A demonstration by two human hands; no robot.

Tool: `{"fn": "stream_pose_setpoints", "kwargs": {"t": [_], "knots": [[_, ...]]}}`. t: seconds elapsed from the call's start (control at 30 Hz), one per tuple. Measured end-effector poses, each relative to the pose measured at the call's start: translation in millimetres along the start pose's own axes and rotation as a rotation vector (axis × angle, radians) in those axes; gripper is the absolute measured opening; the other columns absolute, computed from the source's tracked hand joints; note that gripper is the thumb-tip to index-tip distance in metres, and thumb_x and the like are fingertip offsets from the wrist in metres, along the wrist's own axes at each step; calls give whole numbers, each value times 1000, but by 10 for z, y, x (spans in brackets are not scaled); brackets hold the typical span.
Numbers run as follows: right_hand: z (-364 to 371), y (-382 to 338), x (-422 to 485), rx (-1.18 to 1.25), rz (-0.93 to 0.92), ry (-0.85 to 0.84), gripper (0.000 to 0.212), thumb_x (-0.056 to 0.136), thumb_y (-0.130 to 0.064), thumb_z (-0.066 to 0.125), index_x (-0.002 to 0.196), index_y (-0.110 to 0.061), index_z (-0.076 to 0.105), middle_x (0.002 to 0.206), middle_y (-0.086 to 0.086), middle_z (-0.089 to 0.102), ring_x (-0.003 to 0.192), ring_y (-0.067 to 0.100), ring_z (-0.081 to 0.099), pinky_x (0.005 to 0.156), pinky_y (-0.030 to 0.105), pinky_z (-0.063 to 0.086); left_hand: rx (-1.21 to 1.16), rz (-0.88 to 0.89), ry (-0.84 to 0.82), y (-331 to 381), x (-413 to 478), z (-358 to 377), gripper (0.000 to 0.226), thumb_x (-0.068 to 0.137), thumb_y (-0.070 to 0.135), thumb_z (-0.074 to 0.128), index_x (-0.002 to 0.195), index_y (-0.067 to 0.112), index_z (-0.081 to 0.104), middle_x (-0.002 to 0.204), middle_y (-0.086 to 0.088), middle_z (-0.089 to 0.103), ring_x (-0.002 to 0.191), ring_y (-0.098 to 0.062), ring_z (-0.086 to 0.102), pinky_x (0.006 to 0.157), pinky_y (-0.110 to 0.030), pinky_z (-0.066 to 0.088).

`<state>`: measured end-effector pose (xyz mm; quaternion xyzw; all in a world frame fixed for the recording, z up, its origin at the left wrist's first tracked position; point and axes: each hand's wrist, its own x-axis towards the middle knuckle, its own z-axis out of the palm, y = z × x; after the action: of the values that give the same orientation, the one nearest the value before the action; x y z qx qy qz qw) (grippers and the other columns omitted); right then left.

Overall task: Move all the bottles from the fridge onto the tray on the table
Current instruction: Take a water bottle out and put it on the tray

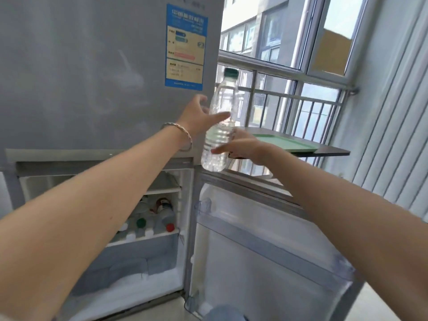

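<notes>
The bottle (220, 126), clear ribbed plastic with a green cap, is hanging upright and slightly tilted in mid-air at the right edge of the fridge (92, 77), short of the tray (289, 143) on the surface (333, 151). It is looking full, so probably weighty. Its thin walls are likely giving under a squeeze, and it may be slick from the cold. The ribbed middle is offering the surest hold. The left hand (196, 117) is gripping the upper body, thumb lying across the front. The right hand (240, 147) is wrapping the lower ribs, fingers curling round. More bottles (162, 218) are lying on the fridge shelf (143, 238).
</notes>
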<state>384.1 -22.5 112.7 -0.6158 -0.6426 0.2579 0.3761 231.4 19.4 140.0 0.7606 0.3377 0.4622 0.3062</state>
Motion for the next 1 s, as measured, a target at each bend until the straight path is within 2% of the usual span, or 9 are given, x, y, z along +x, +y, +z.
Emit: {"fn": "stream_pose_setpoints", "kwargs": {"t": [0.1,0.2,0.33,0.43,0.6,0.73,0.83,0.93,1.0], "knots": [[-349,28,205,4,30,195,80,67,-28,87,128,-10,38,114,5,53,102,20,57,90,34,54,-100,-31,36,166,250,158,61,89,42,60,136,11,36,127,-6,48,115,-22,53,101,-42,48],[-599,144,520,64,-13,326,88,65,-28,88,133,-7,36,118,9,55,104,23,58,94,39,53,-54,-111,-76,227,525,449,50,98,36,46,137,6,37,118,-6,48,107,-21,51,98,-39,47],[-686,352,968,101,-1,402,101,59,-31,90,140,-9,33,134,13,50,119,31,52,102,47,48,41,-141,-152,118,865,773,61,101,44,33,148,4,29,150,-17,38,136,-32,40,112,-43,36],[-650,576,1398,101,23,396,103,63,-25,88,145,-9,29,141,14,47,124,33,51,103,48,48,60,-164,-137,-141,1159,994,64,102,46,20,149,4,28,154,-17,33,142,-30,34,114,-38,27],[-591,740,1940,38,26,336,95,72,-22,80,149,-6,28,140,15,49,126,31,51,104,44,46,-5,-282,-29,-513,1541,1174,72,99,53,23,154,7,12,156,-18,30,143,-31,31,116,-39,22],[-588,952,2374,19,-4,274,113,42,-46,76,142,-9,39,139,14,54,125,33,55,102,50,49,-18,-346,26,-655,1680,1221,73,100,50,28,155,9,2,156,-21,26,143,-35,29,116,-39,23],[-598,1081,2544,27,-8,231,122,38,-48,76,147,-13,33,143,12,52,128,33,53,103,51,48,-7,-360,21,-695,1674,1230,74,100,49,29,155,12,-4,159,-21,16,146,-36,23,117,-40,19],[-538,864,2262,3,11,227,117,55,-40,76,153,-11,19,154,12,37,135,32,45,108,48,43,47,-347,-23,-653,1571,1187,73,100,48,30,154,14,-4,161,-19,8,147,-37,20,119,-42,18],[-494,690,2013,-40,14,280,89,80,-26,65,153,-9,17,156,14,33,136,34,43,109,49,41,97,-309,-69,-556,1406,1123,71,101,46,29,154,13,-5,162,-17,8,148,-33,20,118,-38,18]]}}
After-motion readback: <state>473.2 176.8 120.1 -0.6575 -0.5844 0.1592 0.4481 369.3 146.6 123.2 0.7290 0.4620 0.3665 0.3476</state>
